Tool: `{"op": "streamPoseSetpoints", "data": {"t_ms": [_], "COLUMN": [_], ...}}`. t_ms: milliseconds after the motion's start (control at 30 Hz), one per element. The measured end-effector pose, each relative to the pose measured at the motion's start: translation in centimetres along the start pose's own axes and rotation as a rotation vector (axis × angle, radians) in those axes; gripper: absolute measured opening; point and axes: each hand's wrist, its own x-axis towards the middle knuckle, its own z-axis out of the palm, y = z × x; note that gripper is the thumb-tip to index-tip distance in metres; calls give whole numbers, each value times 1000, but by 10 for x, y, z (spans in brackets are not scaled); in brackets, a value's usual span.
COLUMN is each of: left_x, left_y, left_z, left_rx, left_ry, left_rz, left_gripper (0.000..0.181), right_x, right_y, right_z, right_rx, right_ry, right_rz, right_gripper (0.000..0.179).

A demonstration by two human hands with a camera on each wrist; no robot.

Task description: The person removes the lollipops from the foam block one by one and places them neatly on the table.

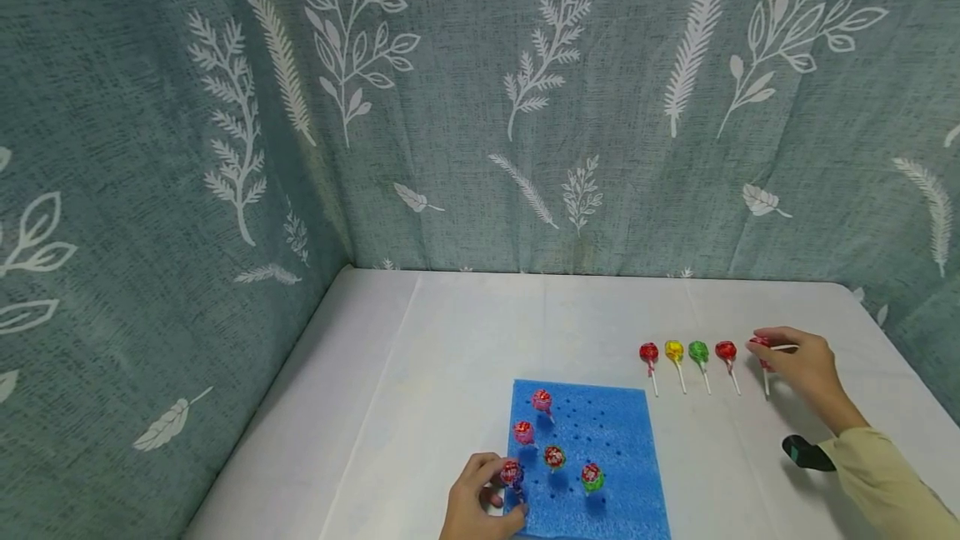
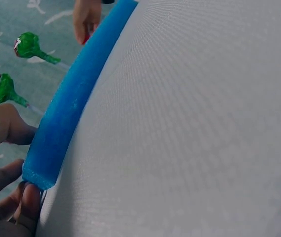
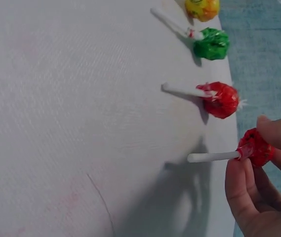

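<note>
Presently, the right hand (image 1: 804,367) has its thumb and fingertips closed together on the round head of a red-wrapped lollipop with a white stick (image 3: 255,146), on the right of the blue rectangular foam block (image 1: 630,427) and farther back than it. Whether this stick touches the white bench (image 1: 450,340), I cannot tell.

Also to the right of the block and beyond it, four wrapped round lollipops lie in one row: first a red one (image 1: 648,352), then a yellow one (image 1: 674,350), a green one (image 1: 698,352) and another red one (image 1: 725,349), which is nearest to the held lollipop.

The left hand (image 1: 474,500) is clamped on the near left corner of the block. Five lollipops stand in the block: two pink ones (image 1: 542,399) toward its back left, two green-and-red ones (image 1: 592,477) more to the middle, and a purple-and-red one (image 1: 512,473) at its left edge, beside the left fingers; if they touch it, I cannot tell.
</note>
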Motion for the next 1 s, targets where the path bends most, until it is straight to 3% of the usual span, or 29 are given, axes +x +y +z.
{"op": "streamPoseSetpoints", "data": {"t_ms": [467, 1000], "left_x": [0, 0], "left_y": [1, -1], "left_z": [0, 0], "left_rx": [1, 21], "left_ry": [0, 5], "left_rz": [19, 22], "left_gripper": [48, 49], "right_x": [8, 9], "right_y": [6, 15], "right_z": [9, 9], "right_rx": [-43, -43], "right_ry": [-7, -43], "right_rz": [20, 22], "right_gripper": [37, 41]}}
